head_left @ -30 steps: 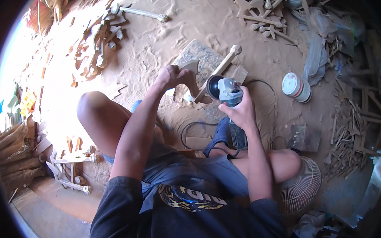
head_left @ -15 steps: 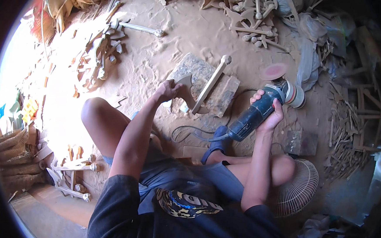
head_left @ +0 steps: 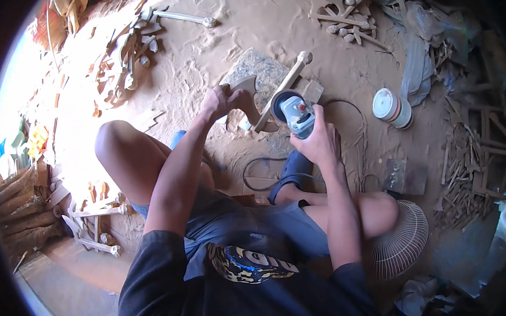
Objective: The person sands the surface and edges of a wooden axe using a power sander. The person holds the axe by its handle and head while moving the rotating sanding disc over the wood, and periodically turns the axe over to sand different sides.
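My left hand (head_left: 219, 102) is closed round the curved head of an axe-shaped wooden piece (head_left: 287, 80). The piece's straight, knob-ended shaft slants up to the right over a stone block (head_left: 254, 65). Wrapped in my right hand (head_left: 320, 141) is an angle grinder (head_left: 298, 116), tilted with its round disc against or just beside the lower part of the shaft. I cannot tell whether disc and wood touch. Part of the grinder's body is hidden by my fingers.
A white tub (head_left: 390, 108) stands on the sandy ground to the right. The grinder's dark cable (head_left: 254, 181) loops near my sandalled foot (head_left: 293, 173). Piles of wooden pieces (head_left: 342, 13) lie far right and far left. A wire fan guard (head_left: 403, 238) is beside my right knee.
My right hand has brought the grinder left from beside the tub to the wooden shaft, turning it so the disc faces the wood. My left hand keeps its grip.
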Motion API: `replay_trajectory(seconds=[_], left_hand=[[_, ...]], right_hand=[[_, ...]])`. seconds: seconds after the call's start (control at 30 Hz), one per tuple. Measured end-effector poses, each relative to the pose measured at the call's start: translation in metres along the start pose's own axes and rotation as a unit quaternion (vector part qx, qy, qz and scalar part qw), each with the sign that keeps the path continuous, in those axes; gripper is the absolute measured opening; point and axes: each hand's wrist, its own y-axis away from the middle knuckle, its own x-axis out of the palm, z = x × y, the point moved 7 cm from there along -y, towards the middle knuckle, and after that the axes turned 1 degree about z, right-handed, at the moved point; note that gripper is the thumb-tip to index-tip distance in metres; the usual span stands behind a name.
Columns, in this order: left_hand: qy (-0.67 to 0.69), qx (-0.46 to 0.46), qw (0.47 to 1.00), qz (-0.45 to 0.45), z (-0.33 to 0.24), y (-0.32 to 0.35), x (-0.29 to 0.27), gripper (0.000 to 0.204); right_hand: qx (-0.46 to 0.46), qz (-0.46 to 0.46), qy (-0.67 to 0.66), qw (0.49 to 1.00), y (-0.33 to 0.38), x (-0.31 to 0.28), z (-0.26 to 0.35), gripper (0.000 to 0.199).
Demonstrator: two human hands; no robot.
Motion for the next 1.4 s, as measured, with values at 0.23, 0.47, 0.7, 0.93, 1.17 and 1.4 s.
replay_trajectory(seconds=[0.23,0.47,0.7,0.93,1.17,1.4], left_hand=[[-0.030,-0.020,0.999,0.007,0.004,-0.001,0.006,0.056],[-0.012,-0.029,0.999,0.008,0.003,0.001,0.009,0.057],[0.001,-0.032,0.999,0.008,0.001,0.001,0.009,0.057],[-0.015,-0.034,0.999,0.013,-0.003,0.000,0.008,0.056],[0.008,-0.050,0.998,0.038,-0.004,0.000,0.010,0.057],[-0.010,-0.030,0.999,0.017,-0.003,0.000,0.007,0.057]], right_hand=[[-0.027,0.088,0.101,0.991,0.019,0.063,0.004,0.090],[-0.023,0.116,0.114,0.986,0.017,0.081,0.015,0.093],[-0.030,0.111,0.101,0.988,0.018,0.082,0.022,0.083],[-0.015,0.118,0.097,0.988,0.019,0.082,0.025,0.074],[-0.003,0.140,0.118,0.983,0.018,0.082,0.026,0.093],[0.016,0.092,0.120,0.988,0.007,0.067,0.019,0.084]])
